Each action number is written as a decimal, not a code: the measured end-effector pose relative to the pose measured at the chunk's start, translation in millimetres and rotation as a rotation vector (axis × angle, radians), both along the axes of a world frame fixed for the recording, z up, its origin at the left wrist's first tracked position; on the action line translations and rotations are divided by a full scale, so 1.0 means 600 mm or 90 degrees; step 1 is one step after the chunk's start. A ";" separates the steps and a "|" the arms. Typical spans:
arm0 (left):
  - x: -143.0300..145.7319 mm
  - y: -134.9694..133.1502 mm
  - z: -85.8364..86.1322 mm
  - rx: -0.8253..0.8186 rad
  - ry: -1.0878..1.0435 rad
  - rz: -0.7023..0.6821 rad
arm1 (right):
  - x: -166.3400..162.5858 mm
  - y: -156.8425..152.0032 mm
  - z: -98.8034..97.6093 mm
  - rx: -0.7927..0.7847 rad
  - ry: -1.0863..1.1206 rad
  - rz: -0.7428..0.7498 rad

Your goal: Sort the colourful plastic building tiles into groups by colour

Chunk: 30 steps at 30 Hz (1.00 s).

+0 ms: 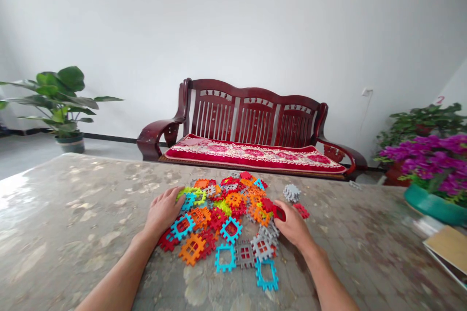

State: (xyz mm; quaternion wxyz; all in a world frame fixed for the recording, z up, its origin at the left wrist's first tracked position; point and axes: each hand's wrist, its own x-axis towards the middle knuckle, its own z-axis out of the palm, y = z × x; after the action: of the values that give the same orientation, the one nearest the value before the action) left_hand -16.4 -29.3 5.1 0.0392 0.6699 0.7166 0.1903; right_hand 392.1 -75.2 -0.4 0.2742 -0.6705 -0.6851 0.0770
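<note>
A heap of plastic interlocking tiles (219,217) in red, orange, blue, lime and grey spreads over the table between my hands. At its left edge lies my left hand (164,211), fingers stretched out and touching the pile beside a blue tile (188,201) and a lime tile (199,197). My right hand (294,226) is at the right edge, thumb and fingers closed on a red tile (279,213). Just beyond that hand are a stack of grey tiles (291,192) and another red tile (301,211). Blue tiles (266,274) lie at the near side.
The table (91,214) has a patterned cover. At its right stand a teal flowerpot (434,205) with purple flowers and a cardboard-coloured box (448,248). Behind it is a wooden bench (255,116) with a red cushion; a potted plant (67,102) stands left.
</note>
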 end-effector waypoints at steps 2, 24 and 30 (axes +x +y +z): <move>-0.002 0.002 -0.003 0.002 0.000 -0.003 | -0.004 -0.003 -0.002 0.028 -0.011 -0.005; -0.005 0.006 -0.010 0.019 0.012 -0.004 | 0.078 -0.023 0.015 0.002 -0.160 -0.375; -0.006 0.006 -0.011 0.025 0.005 -0.003 | 0.076 -0.015 0.017 -0.036 -0.181 -0.362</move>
State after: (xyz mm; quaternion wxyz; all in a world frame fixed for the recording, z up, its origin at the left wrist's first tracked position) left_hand -20.2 -25.4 -1.4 0.0238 0.6731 0.7113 0.2012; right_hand 437.5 -84.3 9.9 0.1677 -0.8466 -0.4990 -0.0786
